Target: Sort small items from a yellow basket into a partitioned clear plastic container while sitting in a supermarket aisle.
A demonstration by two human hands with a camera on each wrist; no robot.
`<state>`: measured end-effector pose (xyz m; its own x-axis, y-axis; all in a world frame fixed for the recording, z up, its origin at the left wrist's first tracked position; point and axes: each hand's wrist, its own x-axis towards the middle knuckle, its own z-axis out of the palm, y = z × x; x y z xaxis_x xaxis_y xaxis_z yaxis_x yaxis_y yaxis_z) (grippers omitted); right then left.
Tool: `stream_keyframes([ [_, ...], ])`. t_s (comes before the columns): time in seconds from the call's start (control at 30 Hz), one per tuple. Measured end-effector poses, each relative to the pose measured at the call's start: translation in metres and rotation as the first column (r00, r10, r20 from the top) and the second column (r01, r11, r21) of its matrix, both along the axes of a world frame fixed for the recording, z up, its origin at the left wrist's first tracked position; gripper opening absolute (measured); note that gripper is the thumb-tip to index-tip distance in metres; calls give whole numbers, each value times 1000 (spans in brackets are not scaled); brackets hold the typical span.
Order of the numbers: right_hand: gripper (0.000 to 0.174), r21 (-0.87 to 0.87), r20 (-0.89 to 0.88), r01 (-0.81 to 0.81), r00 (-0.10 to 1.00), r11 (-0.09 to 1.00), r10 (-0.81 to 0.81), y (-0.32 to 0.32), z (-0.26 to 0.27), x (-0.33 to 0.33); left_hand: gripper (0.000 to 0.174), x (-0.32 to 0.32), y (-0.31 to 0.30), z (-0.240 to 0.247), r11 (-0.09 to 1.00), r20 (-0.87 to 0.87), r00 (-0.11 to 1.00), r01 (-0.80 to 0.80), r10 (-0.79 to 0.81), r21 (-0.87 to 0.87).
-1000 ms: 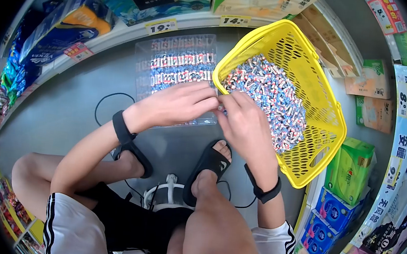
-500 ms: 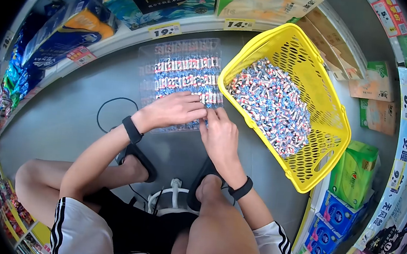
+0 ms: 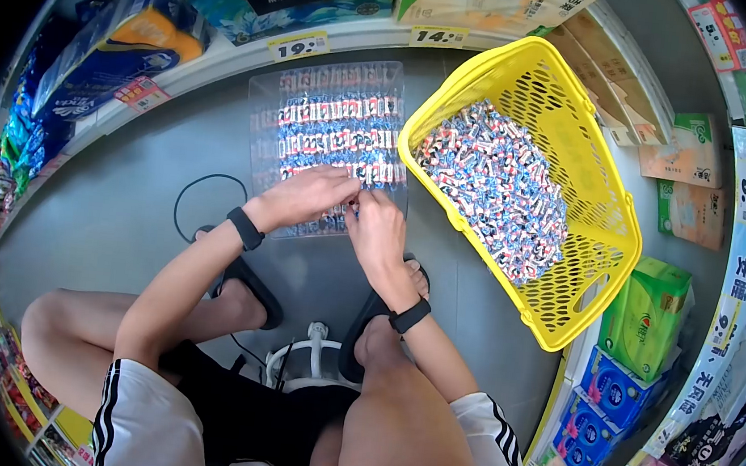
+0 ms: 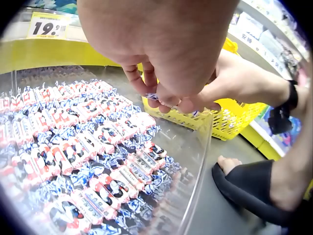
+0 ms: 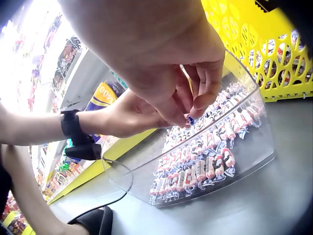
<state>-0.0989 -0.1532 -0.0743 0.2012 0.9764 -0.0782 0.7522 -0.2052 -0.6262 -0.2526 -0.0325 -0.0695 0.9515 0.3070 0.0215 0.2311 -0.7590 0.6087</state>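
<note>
A clear plastic box [image 3: 261, 132] on the floor holds several neat rows of wrapped candies [image 4: 73, 152] with blue twisted ends. Over its near right part my two hands meet, fingertips close together. My left hand [image 3: 309, 195] pinches a wrapped candy [image 4: 152, 96] between thumb and fingers. My right hand [image 3: 379, 234] has thumb and fingertip together on a wrapped candy, its blue twisted end [image 5: 190, 119] showing between them. To the right stands a yellow basket [image 3: 585, 218], tilted in view, with a heap of loose candies [image 3: 503, 192] of the same kind.
Shelves with tissue packs [image 3: 648, 318] curve around the back and right. Price tags [image 3: 299, 45] line the shelf edge. A black cable [image 3: 180, 205] loops left of the box. The person's sandaled feet [image 3: 250, 298] and a white stool base [image 3: 315, 353] are near the front.
Both hands have moved left and slightly down, away from the basket's rim to over the box. The hands stay close together throughout.
</note>
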Motion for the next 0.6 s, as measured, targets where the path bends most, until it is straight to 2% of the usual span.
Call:
stream_keyframes([
  [0.13,13,29,19,-48,999,998,47,-3,-8,-4,25,-1,2,-5,999,-35,999,-11,10,-35],
  [0.23,9,22,102,-90,991,996,87,-4,-13,-4,29,-3,3,-12,995,-104,995,-14,4,-95],
  [0.33,9,-70,188,-14,982,997,27,-3,-19,-4,39,-4,5,-22,1000,-140,990,-6,5,-9],
  [0.4,7,-146,237,-12,970,989,47,0,-22,-3,48,-4,6,-24,997,-248,969,34,-14,75],
  [0.53,5,-161,275,33,961,986,13,10,-31,-6,51,0,1,-27,995,-379,925,49,-14,82],
  [0.6,5,-202,258,80,966,976,-26,13,-36,-6,55,3,-5,-29,986,-418,908,53,18,157],
])
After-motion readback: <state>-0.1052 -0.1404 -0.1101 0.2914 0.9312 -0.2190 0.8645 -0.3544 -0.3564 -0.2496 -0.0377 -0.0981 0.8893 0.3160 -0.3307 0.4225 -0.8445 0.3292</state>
